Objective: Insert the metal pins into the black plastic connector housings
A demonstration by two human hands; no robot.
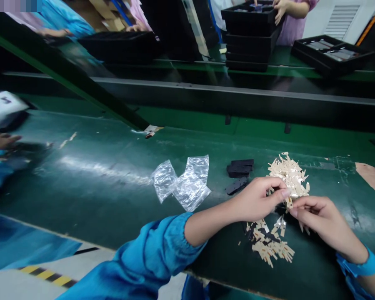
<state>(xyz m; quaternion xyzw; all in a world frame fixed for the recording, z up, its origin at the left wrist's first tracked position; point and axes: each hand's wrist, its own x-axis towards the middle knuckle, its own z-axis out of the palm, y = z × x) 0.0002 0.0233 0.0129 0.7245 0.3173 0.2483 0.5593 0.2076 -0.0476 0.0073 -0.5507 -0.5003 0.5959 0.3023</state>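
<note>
My left hand (258,199) and my right hand (318,216) meet over a green work surface (106,183), both with fingers pinched on a small beige strip piece (289,203). A heap of the same beige pieces (289,173) lies just beyond my fingers. A second scatter of beige pieces (270,246) lies below my hands. Small black flat parts (240,168) are stacked left of the far heap, with one loose black part (236,186) beside my left hand. Both arms wear blue sleeves.
Two crumpled clear plastic bags (184,183) lie left of the black parts. Stacked black trays (250,37) and another tray (331,52) stand on the far bench, where other people work. Another person's hand (0,141) rests at the left edge. A brown scrap (369,176) lies far right.
</note>
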